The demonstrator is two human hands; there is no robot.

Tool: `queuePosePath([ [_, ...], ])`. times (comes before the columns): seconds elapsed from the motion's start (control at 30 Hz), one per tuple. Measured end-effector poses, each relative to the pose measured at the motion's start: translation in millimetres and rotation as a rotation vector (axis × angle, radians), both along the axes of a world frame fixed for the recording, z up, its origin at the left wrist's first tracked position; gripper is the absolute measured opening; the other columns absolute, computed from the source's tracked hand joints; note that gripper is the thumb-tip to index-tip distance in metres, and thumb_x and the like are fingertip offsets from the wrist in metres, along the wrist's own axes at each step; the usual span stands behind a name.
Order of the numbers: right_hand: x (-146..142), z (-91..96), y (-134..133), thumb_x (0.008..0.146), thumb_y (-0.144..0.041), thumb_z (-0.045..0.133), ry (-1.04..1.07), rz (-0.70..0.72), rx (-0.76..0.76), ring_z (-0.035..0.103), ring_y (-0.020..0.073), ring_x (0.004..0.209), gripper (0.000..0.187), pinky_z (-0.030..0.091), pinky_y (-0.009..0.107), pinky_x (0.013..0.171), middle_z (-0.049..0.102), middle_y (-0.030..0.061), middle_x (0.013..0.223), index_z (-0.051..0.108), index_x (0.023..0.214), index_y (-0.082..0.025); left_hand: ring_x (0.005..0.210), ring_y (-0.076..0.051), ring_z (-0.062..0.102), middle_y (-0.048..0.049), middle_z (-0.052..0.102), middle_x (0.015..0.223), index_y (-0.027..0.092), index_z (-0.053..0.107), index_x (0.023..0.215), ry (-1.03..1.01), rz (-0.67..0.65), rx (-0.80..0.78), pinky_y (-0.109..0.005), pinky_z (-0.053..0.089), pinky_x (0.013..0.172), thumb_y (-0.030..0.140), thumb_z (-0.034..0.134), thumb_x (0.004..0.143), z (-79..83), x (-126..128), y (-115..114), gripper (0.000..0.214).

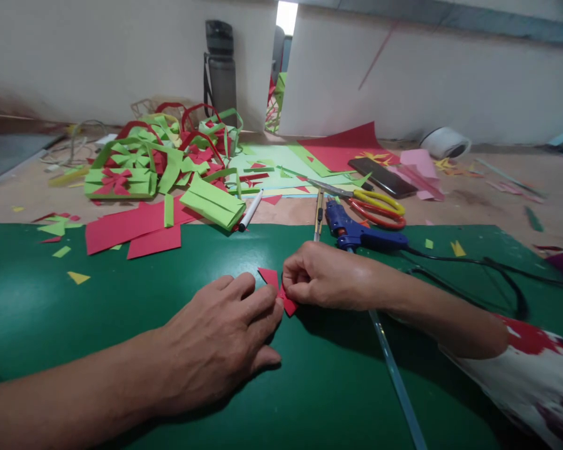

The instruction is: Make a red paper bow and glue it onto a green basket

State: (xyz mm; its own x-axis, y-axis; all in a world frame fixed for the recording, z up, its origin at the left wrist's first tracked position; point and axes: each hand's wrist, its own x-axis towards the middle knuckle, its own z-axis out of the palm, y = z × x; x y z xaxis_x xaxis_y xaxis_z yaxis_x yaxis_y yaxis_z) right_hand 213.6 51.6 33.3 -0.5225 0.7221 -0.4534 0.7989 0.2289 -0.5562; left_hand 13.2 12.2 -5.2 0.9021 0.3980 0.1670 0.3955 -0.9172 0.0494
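Observation:
A small red paper bow (289, 305) lies on the green mat (122, 381) between my two hands. My left hand (232, 331) rests palm down, its index and middle fingertips pressing on the bow's left side, thumb apart below. My right hand (316, 275) has its fingers curled in a pinch at the bow's right side; the fingertips partly hide the paper. Just behind my right hand is a blue glue gun (363, 234), with a long clear glue stick (394, 369) running from it under my right forearm. A slim cutter knife (318, 212) points towards my right hand.
Yellow-and-orange-handled scissors (378, 206) and a dark phone (382, 177) lie at the back right. Green and red paper bags (119, 183) are heaped back left, near red paper strips (122, 228), a marker (251, 210) and a dark bottle (223, 81). The gun's cable (455, 259) trails right.

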Motion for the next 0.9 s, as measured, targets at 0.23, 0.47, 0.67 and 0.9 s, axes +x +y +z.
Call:
queuePosePath([
  [0.23, -0.2, 2.2, -3.1, 0.068, -0.015, 0.050, -0.009, -0.008, 0.030, 0.038, 0.0072, 0.045, 0.010, 0.026, 0.019, 0.040, 0.049, -0.0055, 0.050, 0.059, 0.062, -0.017, 0.082, -0.023, 0.040, -0.0076, 0.053, 0.102, 0.013, 0.056, 0.113, 0.009, 0.002, 0.005, -0.037, 0.033, 0.065, 0.041, 0.042, 0.096, -1.1, -1.8, -2.6, 0.036],
  [0.47, -0.6, 2.0, -3.1, 0.068, -0.014, 0.051, -0.002, -0.011, 0.038, 0.037, 0.0072, 0.045, 0.011, 0.025, 0.019, 0.041, 0.049, -0.0053, 0.050, 0.060, 0.062, -0.016, 0.082, -0.023, 0.041, -0.0077, 0.054, 0.102, 0.013, 0.055, 0.114, 0.024, 0.003, 0.046, -0.037, 0.032, 0.065, 0.043, 0.039, 0.097, -0.4, -0.8, -1.4, 0.038],
  [0.67, -0.9, 2.7, -3.5, 0.069, -0.015, 0.051, 0.013, -0.004, 0.038, 0.037, 0.0070, 0.045, 0.011, 0.026, 0.019, 0.041, 0.048, -0.0060, 0.049, 0.060, 0.062, -0.017, 0.081, -0.023, 0.041, -0.0076, 0.054, 0.100, 0.013, 0.055, 0.113, 0.041, 0.010, 0.021, -0.037, 0.032, 0.065, 0.043, 0.041, 0.096, 1.3, -0.2, -2.4, 0.037],
  [0.9, 0.4, 4.4, -4.7, 0.068, -0.013, 0.051, 0.027, 0.003, 0.055, 0.037, 0.0064, 0.045, 0.012, 0.026, 0.019, 0.041, 0.048, -0.0060, 0.050, 0.059, 0.061, -0.016, 0.081, -0.023, 0.040, -0.0065, 0.053, 0.100, 0.014, 0.055, 0.112, 0.050, 0.014, -0.003, -0.038, 0.032, 0.065, 0.045, 0.046, 0.094, 0.3, 0.5, -1.5, 0.037],
])
